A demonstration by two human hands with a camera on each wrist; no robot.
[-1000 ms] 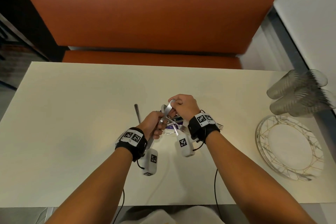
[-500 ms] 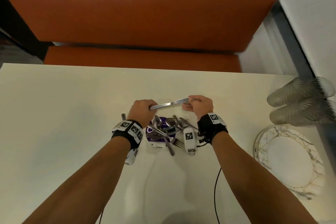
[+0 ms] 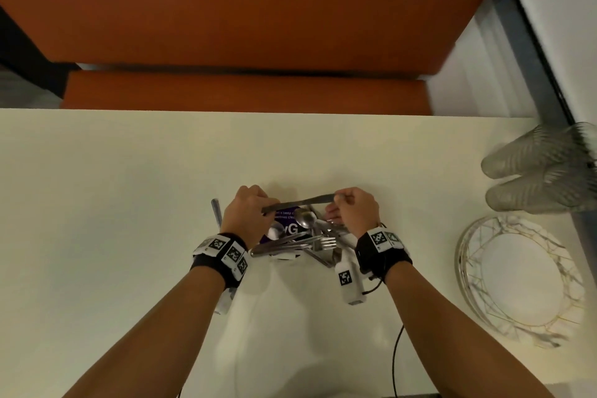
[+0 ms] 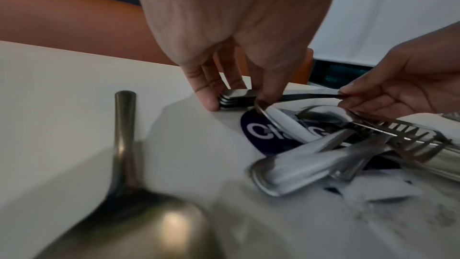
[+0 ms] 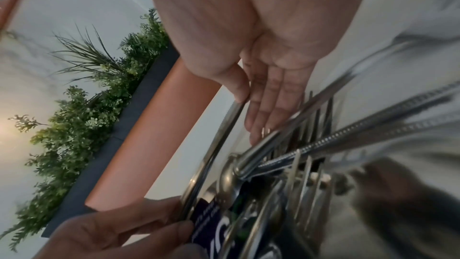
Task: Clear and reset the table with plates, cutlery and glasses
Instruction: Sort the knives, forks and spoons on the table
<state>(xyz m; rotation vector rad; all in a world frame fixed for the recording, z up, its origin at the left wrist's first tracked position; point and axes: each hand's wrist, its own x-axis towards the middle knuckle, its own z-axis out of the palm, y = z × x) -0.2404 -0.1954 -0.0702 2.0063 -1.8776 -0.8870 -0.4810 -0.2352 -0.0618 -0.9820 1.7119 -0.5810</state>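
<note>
Orange bench (image 3: pixel 245 6) sits past the far edge of the tabletop (image 3: pixel 97 203), everything else placed off the cutlery pile (image 3: pixel 303 239) in the middle. Out to the right of the pile there's a stack of gold-lined plates (image 3: pixel 517 284) with nothing on them, and just beyond those, a couple of ribbed glasses (image 3: pixel 539 168) lying on their sides, can't see anything in them. The pile itself is a jumble of forks, spoons and knives heaped on a purple-and-white packet (image 3: pixel 286 229); one spoon (image 3: pixel 216 210) lies apart, just left of the pile.

Right over the far side of the pile, both hands hold a small stacked bunch of knives (image 3: pixel 300 202) level between them. Left hand (image 3: pixel 247 213) has its grip curled round the handle ends, thumb and fingertips pressed on the stack. Right hand (image 3: pixel 355 210) pinches the blade tips between thumb and forefinger, other fingers loosely straight.

Compared with a second ago, when both hands were bunched together with the piece standing up, the hands have spread apart and the knives now lie flat across. Barely changed from half a second ago.
</note>
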